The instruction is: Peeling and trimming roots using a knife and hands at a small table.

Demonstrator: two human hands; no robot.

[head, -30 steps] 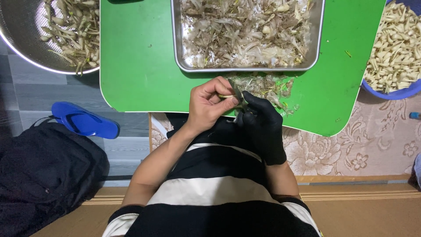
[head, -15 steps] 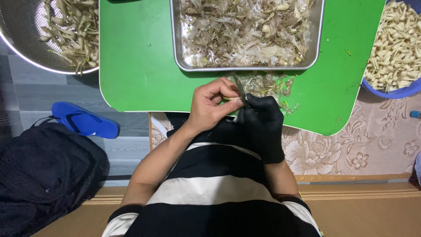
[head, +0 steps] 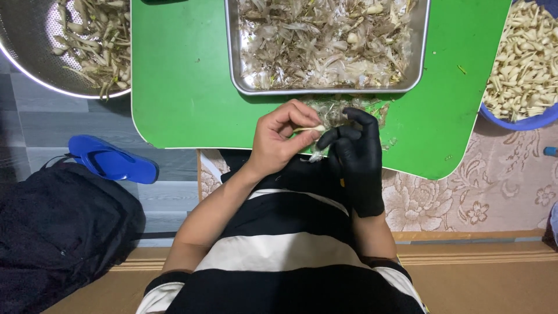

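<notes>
— Hands first, please: how do they sit from where you watch?

— I see both raised together over the near edge of the green table point(head: 186, 87). The bare left hand point(head: 279, 142) has its wrist bent inward, thumb and forefinger pinched shut on a small pale bulb point(head: 311, 128), the other fingers curled under. The right hand point(head: 354, 157), in a black glove, stands just beside it, thumb and forefinger closed on a wisp of pale skin point(head: 317, 154) hanging below the bulb, the remaining fingers fanned upward.

— So the bulb is where, exactly?

— Between the two hands, just above the table edge and short of the steel tray point(head: 232, 58).

— Counts?

— I count one bulb in the fingers, one rectangular tray filled with papery peelings, one small loose heap of peelings point(head: 331, 107) on the table just behind the hands. One round metal colander point(head: 29, 64) at the far left holds unpeeled stalks; one blue basin point(head: 523, 123) at the right holds many peeled pale bulbs, too many for me to number. On the floor to the left, one blue sandal point(head: 110, 158) and one black backpack point(head: 58, 232).
</notes>
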